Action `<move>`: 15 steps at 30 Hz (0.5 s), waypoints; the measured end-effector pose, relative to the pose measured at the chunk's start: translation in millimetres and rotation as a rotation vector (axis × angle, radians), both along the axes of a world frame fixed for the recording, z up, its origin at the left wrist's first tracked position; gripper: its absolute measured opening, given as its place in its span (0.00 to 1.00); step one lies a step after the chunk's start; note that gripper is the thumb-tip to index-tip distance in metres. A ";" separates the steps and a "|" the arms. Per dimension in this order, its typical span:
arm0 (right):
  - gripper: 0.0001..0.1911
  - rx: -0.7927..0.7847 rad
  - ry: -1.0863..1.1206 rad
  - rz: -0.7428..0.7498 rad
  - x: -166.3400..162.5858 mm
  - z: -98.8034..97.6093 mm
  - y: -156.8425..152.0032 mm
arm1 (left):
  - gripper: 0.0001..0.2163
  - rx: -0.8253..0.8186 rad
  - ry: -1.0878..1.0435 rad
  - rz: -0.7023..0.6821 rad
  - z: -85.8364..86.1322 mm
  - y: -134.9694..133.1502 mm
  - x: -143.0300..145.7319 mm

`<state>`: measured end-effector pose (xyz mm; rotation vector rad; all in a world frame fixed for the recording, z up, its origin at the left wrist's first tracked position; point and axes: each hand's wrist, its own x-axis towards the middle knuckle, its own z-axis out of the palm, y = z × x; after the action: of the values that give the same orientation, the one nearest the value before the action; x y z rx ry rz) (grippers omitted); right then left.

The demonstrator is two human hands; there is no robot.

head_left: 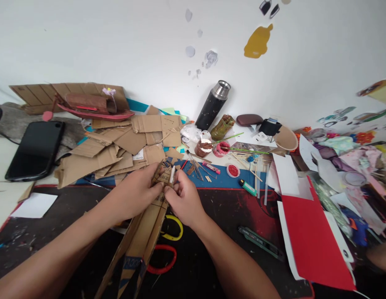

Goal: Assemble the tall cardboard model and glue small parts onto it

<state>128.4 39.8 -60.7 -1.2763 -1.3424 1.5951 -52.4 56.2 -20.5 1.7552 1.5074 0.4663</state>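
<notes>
From the head view, I look down at both hands working over the dark mat (211, 257) on the table. The long cardboard piece (152, 230) lies between the forearms, its far end up in the fingers and its near end running toward the wearer. The left hand (145, 189) pinches that far end between thumb and fingers; the right hand (185, 197) has its grip pressed together on the right edge, just beside a small white strip (172, 174). I judge that two pinches so close together steady the folded end, while the mat probably takes the weight of the rest. Whether the right fingertips also touch the white strip, I cannot tell.

A yellow handle (176, 229) and a red handle (164, 259) show beside the cardboard, partly covered by it, likely kept there for easy reach. The green cutter (261, 243) lies to the right, well apart from both hands. Beyond the left hand, the scrap pile (118, 153) is heaped loosely, perhaps to leave the near side free. The brown paint jar (203, 147) stands upright among sticks, presumably so it won't spill.
</notes>
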 end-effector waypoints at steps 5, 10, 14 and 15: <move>0.09 -0.023 -0.006 -0.002 -0.1 0.3 -0.4 | 0.08 -0.007 -0.019 -0.002 -0.9 0.3 0.4; 0.09 -0.023 0.008 0.006 0.0 -0.8 -0.7 | 0.08 -0.016 -0.016 -0.006 2.0 0.7 1.0; 0.09 -0.026 0.010 0.004 0.0 -1.5 -0.7 | 0.09 -0.017 -0.007 -0.012 2.4 0.5 0.8; 0.09 -0.028 0.008 0.004 0.0 -1.4 -0.7 | 0.09 -0.017 -0.003 -0.012 2.2 0.4 0.7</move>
<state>128.4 39.1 -62.1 -1.2832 -1.3227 1.6257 -51.7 56.6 -18.3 1.7488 1.4938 0.4494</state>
